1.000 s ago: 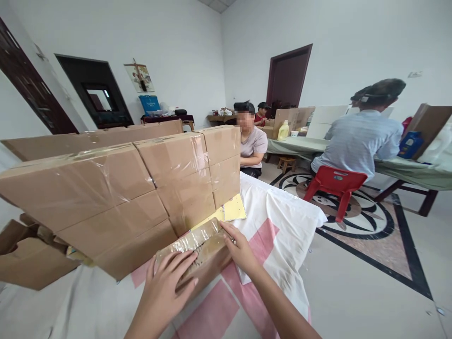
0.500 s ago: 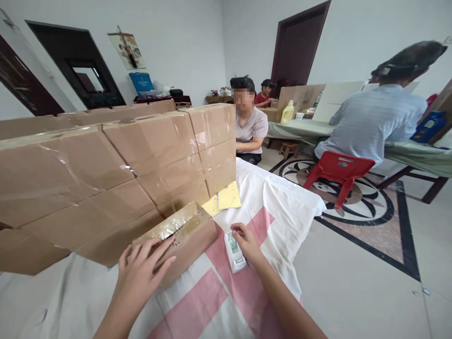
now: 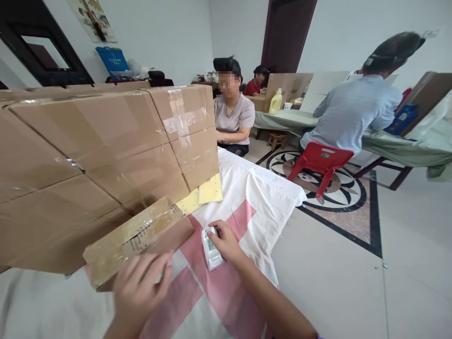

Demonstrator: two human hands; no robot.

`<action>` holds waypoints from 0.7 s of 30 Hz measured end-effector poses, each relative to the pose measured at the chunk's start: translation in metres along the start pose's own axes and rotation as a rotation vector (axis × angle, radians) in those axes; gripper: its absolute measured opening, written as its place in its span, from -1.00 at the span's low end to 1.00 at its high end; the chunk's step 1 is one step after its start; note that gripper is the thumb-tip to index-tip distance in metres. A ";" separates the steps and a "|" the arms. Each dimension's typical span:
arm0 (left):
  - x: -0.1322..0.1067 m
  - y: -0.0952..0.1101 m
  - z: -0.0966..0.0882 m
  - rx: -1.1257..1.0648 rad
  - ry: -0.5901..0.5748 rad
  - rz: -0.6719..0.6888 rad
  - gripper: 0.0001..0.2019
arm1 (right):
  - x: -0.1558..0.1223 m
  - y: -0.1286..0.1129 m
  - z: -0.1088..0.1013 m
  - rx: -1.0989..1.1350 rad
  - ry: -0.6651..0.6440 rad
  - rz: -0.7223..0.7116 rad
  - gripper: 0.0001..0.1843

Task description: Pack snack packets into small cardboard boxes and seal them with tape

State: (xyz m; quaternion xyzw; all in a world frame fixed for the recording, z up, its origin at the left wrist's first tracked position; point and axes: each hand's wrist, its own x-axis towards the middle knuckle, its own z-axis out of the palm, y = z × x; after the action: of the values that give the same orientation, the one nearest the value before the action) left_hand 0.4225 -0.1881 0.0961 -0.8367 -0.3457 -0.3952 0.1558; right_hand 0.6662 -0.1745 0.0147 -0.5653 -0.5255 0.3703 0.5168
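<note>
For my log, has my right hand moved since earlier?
Yes: against the yellow card, your right hand moved rightward, nearer you, off the front box to the white device.

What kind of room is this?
It looks like an indoor room set up as a workroom, maybe in a home. Taped cardboard boxes are stacked up, and a person in a blue shirt sits on a red chair at a green-covered table.

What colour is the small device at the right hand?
The small device is mainly white; the head view shows it best.
</note>
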 end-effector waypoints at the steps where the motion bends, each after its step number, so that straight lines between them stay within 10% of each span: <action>1: -0.002 0.015 0.011 -0.089 -0.040 -0.010 -0.77 | 0.000 -0.001 0.000 0.010 -0.003 0.005 -0.77; 7: -0.006 0.076 0.060 -0.408 -0.486 -0.526 -0.79 | -0.002 -0.005 -0.002 0.052 -0.024 -0.001 -0.75; 14: -0.011 0.096 0.072 -0.584 -0.377 -0.934 -0.76 | 0.034 -0.024 -0.013 -0.157 -0.414 -0.044 -0.64; 21: -0.015 0.115 0.081 -0.686 -0.256 -1.303 -0.64 | 0.049 -0.004 0.001 0.338 -0.501 -0.045 -0.43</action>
State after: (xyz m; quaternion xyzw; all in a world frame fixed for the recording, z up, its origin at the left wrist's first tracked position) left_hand 0.5418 -0.2334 0.0344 -0.5036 -0.6441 -0.3927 -0.4211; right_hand 0.6729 -0.1270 0.0249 -0.3505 -0.5799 0.5688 0.4661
